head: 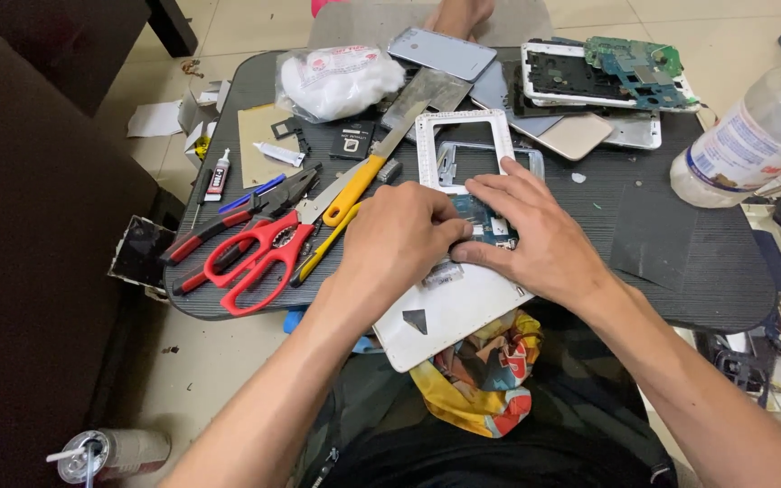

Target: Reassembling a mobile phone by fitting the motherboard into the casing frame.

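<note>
A white tablet back shell lies at the near edge of a small dark table, overhanging it. My left hand rests on its upper left part with fingers curled down against it. My right hand lies flat over a blue-green circuit board inside the shell, fingers spread and pressing. A white phone frame lies just beyond my fingertips.
Red-handled scissors, pliers, a yellow-handled scraper and a glue tube lie at the left. Phone shells and a green board are stacked at the back. A plastic bottle lies at the right.
</note>
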